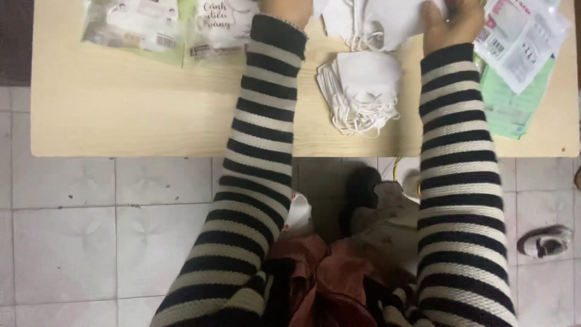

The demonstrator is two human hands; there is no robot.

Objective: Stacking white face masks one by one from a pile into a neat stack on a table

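Masks are being gripped by the right hand at the desk edge; left hand fingers cannot be told. A stack is lying finished; packets are waiting.

I sit at a pale, light-wood rectangular table over a floor of worn white square tiles with grey grout.

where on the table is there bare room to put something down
The widest bare patch of the table runs from its left edge to the left sleeve, below the printed packets. The stack of white masks crowds the space between the sleeves, and more packets cover the right end.
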